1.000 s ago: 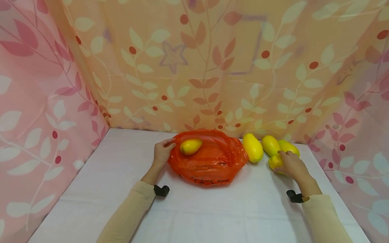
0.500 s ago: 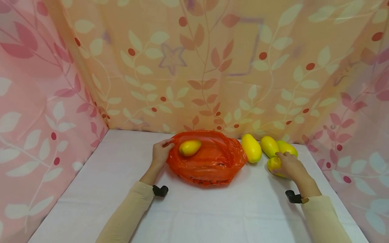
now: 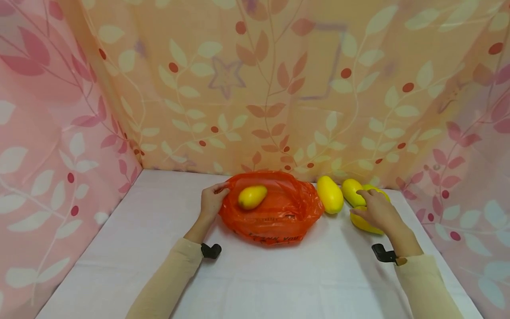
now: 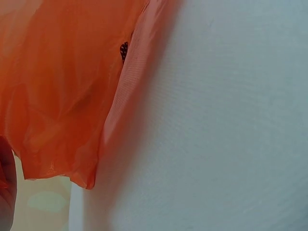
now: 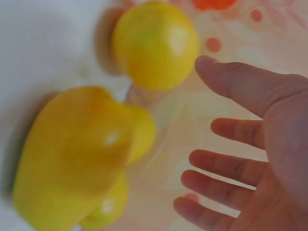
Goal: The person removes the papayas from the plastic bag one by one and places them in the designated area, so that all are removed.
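Note:
A red plastic bag (image 3: 275,221) lies with its mouth spread, and one yellow mango (image 3: 253,197) shows inside its opening. My left hand (image 3: 212,201) pinches the bag's left rim. In the left wrist view the bag's orange-red side (image 4: 62,96) hangs over the white cloth. My right hand (image 3: 382,212) hovers over the nearest mango (image 3: 364,221) at the right, its fingers spread and straight with nothing in them. The right wrist view has this large mango (image 5: 72,159) apart from the fingertips (image 5: 198,156).
Another mango (image 3: 330,195) stands against the bag's right side. Two more, one mango (image 3: 353,191) and a partly hidden mango (image 3: 376,190), lie behind my right hand. The white-covered table (image 3: 279,279) meets patterned curtains (image 3: 271,110) at the back and sides.
My right hand has let go of the nearest mango, its fingers spreading and lifting. The mango in the bag has shifted slightly right. My left hand stays on the rim.

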The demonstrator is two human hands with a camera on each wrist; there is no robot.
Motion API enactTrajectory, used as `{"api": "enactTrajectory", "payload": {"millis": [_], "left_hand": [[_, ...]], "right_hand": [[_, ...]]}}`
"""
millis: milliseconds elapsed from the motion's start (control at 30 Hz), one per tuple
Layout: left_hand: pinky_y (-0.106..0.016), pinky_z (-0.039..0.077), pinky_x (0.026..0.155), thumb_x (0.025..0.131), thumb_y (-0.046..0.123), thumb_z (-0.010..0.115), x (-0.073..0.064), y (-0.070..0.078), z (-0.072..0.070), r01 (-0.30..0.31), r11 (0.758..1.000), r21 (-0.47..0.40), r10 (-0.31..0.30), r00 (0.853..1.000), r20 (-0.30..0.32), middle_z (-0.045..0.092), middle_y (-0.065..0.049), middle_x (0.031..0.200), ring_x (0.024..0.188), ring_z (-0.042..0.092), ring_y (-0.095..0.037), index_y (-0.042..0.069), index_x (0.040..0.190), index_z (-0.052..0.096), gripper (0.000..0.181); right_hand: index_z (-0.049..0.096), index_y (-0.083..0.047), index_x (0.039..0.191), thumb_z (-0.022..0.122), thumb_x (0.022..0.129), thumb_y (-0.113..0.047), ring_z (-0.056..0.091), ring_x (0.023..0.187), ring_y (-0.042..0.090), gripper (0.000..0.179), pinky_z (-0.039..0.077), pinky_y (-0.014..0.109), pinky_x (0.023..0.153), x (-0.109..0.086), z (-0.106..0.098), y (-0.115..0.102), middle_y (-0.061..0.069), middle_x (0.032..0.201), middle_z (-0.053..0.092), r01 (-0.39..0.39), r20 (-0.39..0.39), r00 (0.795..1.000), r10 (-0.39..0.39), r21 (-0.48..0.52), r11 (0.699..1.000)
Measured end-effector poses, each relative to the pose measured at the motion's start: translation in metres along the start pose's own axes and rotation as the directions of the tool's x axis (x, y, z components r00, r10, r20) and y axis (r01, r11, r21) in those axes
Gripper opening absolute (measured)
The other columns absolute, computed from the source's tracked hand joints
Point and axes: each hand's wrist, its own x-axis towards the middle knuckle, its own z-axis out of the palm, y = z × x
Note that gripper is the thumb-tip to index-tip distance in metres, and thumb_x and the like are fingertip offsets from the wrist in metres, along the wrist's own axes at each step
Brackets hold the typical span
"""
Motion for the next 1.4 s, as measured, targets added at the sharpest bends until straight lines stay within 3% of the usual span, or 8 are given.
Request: {"api": "enactTrajectory", "payload": {"millis": [200,433,767,1133,1400], "left_hand": [[-0.007,0.047,0.073,0.087,0.008,0.069,0.003,0.002,0.000,0.004,1.000,0.008,-0.004,1.000,0.002,0.072,-0.019,0.111,0.108,0.063,-0.023,0.001,0.109,0.074,0.024],[-0.008,0.047,0.074,0.087,0.009,0.069,0.005,0.004,0.001,-0.017,1.000,0.023,0.017,1.000,0.004,0.072,-0.018,0.111,0.108,0.063,-0.024,0.002,0.109,0.074,0.024],[-0.005,0.046,0.073,0.087,0.007,0.069,0.006,0.006,0.002,-0.008,1.000,0.009,0.008,1.000,0.003,0.072,-0.018,0.112,0.109,0.063,-0.023,0.001,0.109,0.074,0.023],[-0.008,0.046,0.076,0.088,0.009,0.069,0.008,0.005,0.001,0.003,1.000,0.020,-0.004,1.000,0.019,0.072,-0.017,0.113,0.112,0.062,-0.023,0.002,0.110,0.074,0.023],[-0.008,0.048,0.076,0.088,0.009,0.069,0.006,0.002,0.003,0.010,1.000,0.014,-0.010,1.000,0.010,0.072,-0.017,0.113,0.111,0.062,-0.023,0.002,0.110,0.074,0.024]], "right_hand": [[0.050,0.006,0.134,0.069,0.087,-0.040,0.052,0.107,0.049,0.068,0.043,0.065,0.094,0.004,-0.010,-0.019,0.032,0.123,0.053,0.062,-0.078,0.995,-0.057,0.058,0.996],[0.050,-0.002,0.138,0.066,0.090,-0.044,0.045,0.122,0.048,0.066,0.038,0.067,0.100,0.010,-0.027,-0.044,0.025,0.136,0.048,0.094,-0.086,0.993,-0.080,0.175,0.980],[0.050,-0.005,0.139,0.066,0.088,-0.048,0.050,0.119,0.043,0.068,0.044,0.062,0.098,0.025,-0.038,-0.074,0.022,0.131,0.054,0.161,-0.090,0.985,-0.145,0.206,0.965],[0.054,-0.005,0.135,0.071,0.088,-0.031,0.052,0.117,0.040,0.056,0.046,0.059,0.097,0.043,-0.038,-0.101,0.020,0.129,0.055,0.218,-0.080,0.976,-0.204,0.241,0.946],[0.054,-0.003,0.135,0.071,0.088,-0.027,0.054,0.115,0.040,0.056,0.049,0.056,0.095,0.055,-0.029,-0.117,0.022,0.138,0.052,0.283,-0.053,0.959,-0.279,0.259,0.924]]}}
